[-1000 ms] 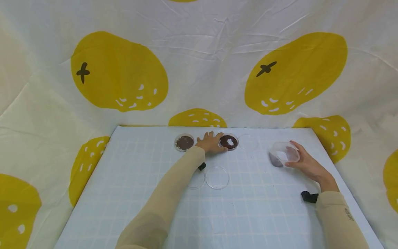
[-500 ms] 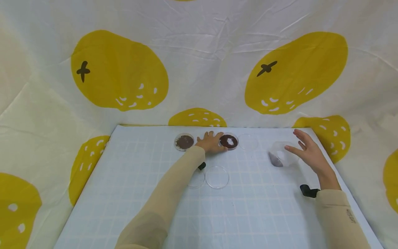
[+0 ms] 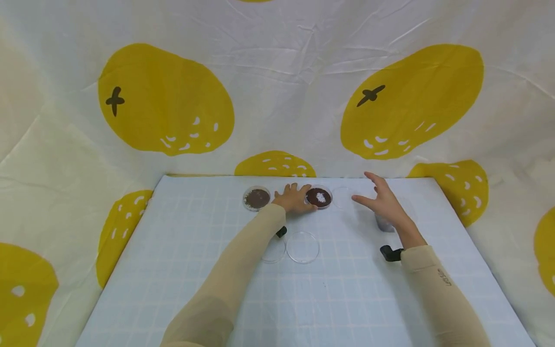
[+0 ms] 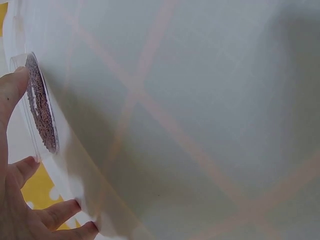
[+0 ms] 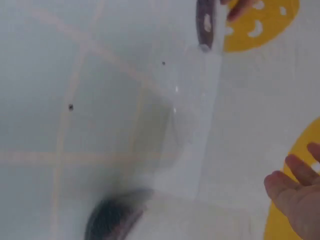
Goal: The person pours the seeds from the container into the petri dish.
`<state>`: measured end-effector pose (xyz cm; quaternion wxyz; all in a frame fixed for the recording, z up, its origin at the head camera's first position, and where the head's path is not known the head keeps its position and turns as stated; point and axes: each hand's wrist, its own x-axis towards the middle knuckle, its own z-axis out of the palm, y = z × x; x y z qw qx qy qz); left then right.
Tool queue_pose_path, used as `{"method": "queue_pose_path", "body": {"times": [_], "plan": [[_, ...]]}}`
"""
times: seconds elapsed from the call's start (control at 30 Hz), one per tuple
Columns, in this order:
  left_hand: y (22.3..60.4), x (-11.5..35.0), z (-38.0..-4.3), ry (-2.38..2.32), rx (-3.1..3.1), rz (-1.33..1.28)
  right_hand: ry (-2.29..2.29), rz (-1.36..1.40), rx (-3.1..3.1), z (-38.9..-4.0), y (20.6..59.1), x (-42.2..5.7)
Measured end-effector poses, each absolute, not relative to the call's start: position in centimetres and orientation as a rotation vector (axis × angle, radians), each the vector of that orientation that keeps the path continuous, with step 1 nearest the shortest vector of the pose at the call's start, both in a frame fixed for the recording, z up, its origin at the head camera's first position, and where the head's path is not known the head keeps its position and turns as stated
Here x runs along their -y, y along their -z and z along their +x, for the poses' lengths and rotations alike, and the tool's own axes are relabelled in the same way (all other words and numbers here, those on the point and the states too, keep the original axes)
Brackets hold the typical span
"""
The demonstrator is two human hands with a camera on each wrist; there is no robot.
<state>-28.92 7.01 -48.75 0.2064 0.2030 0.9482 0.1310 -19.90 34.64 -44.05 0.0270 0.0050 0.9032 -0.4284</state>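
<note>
My left hand (image 3: pixel 296 197) lies flat on the white gridded mat (image 3: pixel 195 270) at the far middle. Its thumb touches the rim of a petri dish of dark soil with white bits (image 3: pixel 319 197); the left wrist view shows that dish (image 4: pixel 41 107) edge-on against the thumb. A second dish of brown soil (image 3: pixel 257 198) sits just left of the hand. My right hand (image 3: pixel 382 201) hovers open, fingers spread, holding nothing, just right of an empty clear dish (image 3: pixel 345 197). A clear plastic tub with dark soil (image 3: pixel 384 223) lies partly hidden behind the right wrist.
Two empty clear dishes (image 3: pixel 302 247) (image 3: pixel 273 251) lie nearer me, by my left forearm. White cloth with yellow fruit prints (image 3: pixel 277 86) hangs around the mat on all sides. In the right wrist view the tub's dark contents (image 5: pixel 115 215) are blurred.
My right hand let go of the plastic tub, opened, and moved left across the mat toward the empty dish. The left hand has not moved.
</note>
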Motion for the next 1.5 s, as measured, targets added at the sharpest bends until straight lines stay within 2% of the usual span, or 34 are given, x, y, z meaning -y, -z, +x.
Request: {"method": "queue_pose_path", "body": {"times": [0.3,0.53,0.77,1.07,1.5], "plan": [[48.6,-7.0,-28.8,-0.361,-2.632,0.546,1.219,0.133,-2.703,-23.0,48.2,-32.6],[48.7,-7.0,-29.0,-0.352,-2.637,0.558,1.066,0.232,-2.728,-23.8,49.4,-32.4],[49.2,-7.1,-29.3,-0.362,-2.633,0.560,0.823,0.203,-2.804,-24.5,50.3,-32.7],[48.8,-7.1,-29.0,-0.366,-2.634,0.549,0.724,0.178,-2.867,-24.6,50.5,-32.6],[49.1,-7.1,-29.2,-0.377,-2.628,0.549,0.853,0.218,-2.904,-23.6,49.5,-32.0]]}}
